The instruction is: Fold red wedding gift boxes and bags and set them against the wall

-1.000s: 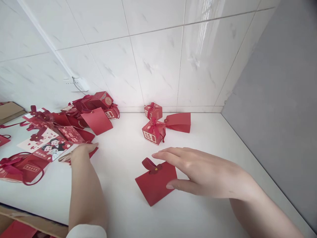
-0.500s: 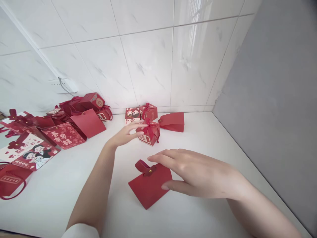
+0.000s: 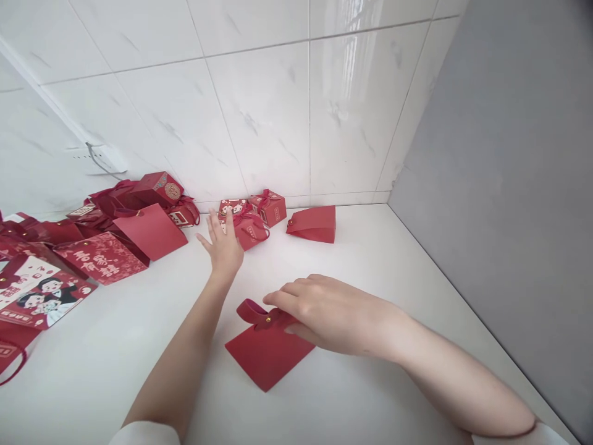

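Observation:
My left hand (image 3: 225, 246) is open with spread fingers, beside a red ribbon-tied gift box (image 3: 252, 232) near the wall. Some of that box is hidden behind my fingers. My right hand (image 3: 324, 312) hovers over the top right part of a red gift bag (image 3: 269, 358), thumb and fingers apart. A loop strap with a flower clasp (image 3: 267, 319) and a gold stud sits on the bag's top edge. My right hand covers the bag's upper right corner.
A heap of red gift bags and boxes (image 3: 152, 228) lies at the left, one bag printed with a cartoon couple (image 3: 49, 293). By the tiled wall stand a small red box (image 3: 269, 208) and a red bag lying down (image 3: 315, 224). A grey panel (image 3: 509, 185) bounds the right side.
My left hand has moved left and spread its fingers; the ribbon-tied box has shifted back and left, turning. My right hand has come closer over the flower-clasp bag. The view has swung slightly right.

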`<act>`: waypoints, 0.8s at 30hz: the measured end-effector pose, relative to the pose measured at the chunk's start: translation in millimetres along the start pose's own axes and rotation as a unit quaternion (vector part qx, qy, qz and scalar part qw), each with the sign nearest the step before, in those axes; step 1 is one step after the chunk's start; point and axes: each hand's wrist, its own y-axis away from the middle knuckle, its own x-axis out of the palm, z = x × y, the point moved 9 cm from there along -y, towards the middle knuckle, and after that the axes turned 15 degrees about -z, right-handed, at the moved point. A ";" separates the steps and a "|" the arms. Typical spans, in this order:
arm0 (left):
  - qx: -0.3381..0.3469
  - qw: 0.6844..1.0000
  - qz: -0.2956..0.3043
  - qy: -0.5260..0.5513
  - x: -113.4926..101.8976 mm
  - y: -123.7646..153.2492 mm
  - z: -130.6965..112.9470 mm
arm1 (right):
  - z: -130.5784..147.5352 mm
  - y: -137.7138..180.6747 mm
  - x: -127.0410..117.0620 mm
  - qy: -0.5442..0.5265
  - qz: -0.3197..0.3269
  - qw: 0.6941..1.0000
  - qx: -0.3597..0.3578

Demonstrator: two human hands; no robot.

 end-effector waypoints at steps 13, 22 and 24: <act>0.033 0.908 0.333 0.253 -80.7 15.2 -81.7 | -56.4 16.6 -36.5 0.069 -0.016 0.984 0.161; 0.201 0.934 0.269 0.125 -115.3 56.3 -149.8 | -81.4 8.4 -47.1 0.110 -0.132 0.961 0.217; 0.194 0.941 0.248 0.124 -112.3 54.8 -149.8 | -76.1 5.2 -49.9 0.097 -0.166 0.962 0.196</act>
